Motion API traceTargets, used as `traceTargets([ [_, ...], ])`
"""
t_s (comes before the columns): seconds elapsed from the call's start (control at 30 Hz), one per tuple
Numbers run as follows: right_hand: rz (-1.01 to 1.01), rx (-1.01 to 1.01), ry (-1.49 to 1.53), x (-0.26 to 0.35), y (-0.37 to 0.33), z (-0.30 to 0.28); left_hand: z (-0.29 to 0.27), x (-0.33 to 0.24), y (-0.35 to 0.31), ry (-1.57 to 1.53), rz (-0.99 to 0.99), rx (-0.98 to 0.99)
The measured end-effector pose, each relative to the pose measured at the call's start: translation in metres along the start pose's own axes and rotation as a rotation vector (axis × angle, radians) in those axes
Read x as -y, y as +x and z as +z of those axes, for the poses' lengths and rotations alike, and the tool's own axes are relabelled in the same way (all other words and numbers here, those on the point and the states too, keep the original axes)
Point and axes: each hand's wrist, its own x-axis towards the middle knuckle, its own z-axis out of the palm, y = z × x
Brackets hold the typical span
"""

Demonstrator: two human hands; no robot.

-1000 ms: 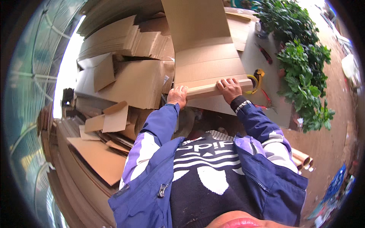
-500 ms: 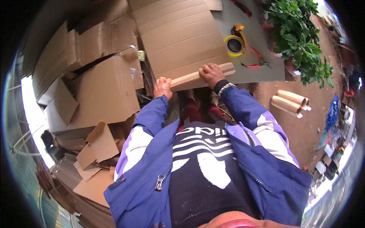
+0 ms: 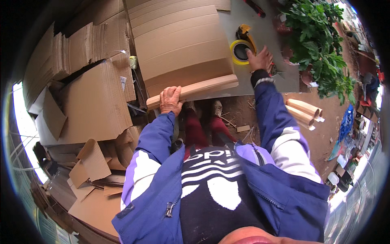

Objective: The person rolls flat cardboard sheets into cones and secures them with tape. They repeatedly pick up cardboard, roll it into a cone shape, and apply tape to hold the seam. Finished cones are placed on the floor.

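Note:
A large cardboard sheet (image 3: pixel 178 44) lies on the grey table, its near end rolled into a tight flattened cardboard roll (image 3: pixel 209 84) along the front edge. My left hand (image 3: pixel 171 99) is closed round the left part of this roll. Over the table to the right, my right hand (image 3: pixel 261 60) is open with its fingers spread. Its thumb is at the rim of a yellow tape roll (image 3: pixel 237 59), which sits beside a yellow and black tape dispenser (image 3: pixel 245 31); whether it touches is unclear. Red-handled pliers (image 3: pixel 272 67) are mostly hidden behind that hand.
A red and black tool (image 3: pixel 256 7) lies at the table's far side. Leafy green plants (image 3: pixel 315 40) stand to the right. Finished-looking cardboard tubes (image 3: pixel 304 109) rest on the dirt floor at right. Stacked cardboard (image 3: pixel 95 101) and scraps (image 3: pixel 90 160) fill the left side.
My right hand has let go of the cardboard roll and moved right and away from me to the tape. My left hand still holds the roll.

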Motion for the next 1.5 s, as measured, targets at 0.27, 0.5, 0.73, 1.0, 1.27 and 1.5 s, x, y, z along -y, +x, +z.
traceTargets([
  [0.27,-0.172,0.453,-0.223,-0.045,0.094,0.012,0.008,-0.023,0.002,-0.011,0.037,-0.018],
  [0.5,-1.048,0.076,0.339,-0.01,-0.079,-0.002,-0.014,-0.015,0.044,-0.25,-0.065,0.252],
  [0.73,-1.055,0.452,0.278,0.035,-0.103,0.016,0.0,-0.032,0.04,-0.104,-0.111,-0.107],
  [1.0,-1.165,0.209,0.284,0.05,-0.092,0.026,0.031,-0.006,0.095,0.08,-0.173,-0.158],
  [1.27,-1.133,0.628,0.235,0.089,-0.032,0.036,0.024,-0.018,0.125,0.149,-0.058,-0.547],
  [1.5,-1.219,0.165,0.088,0.105,-0.049,0.045,0.01,0.013,0.203,0.011,-0.309,-0.128],
])
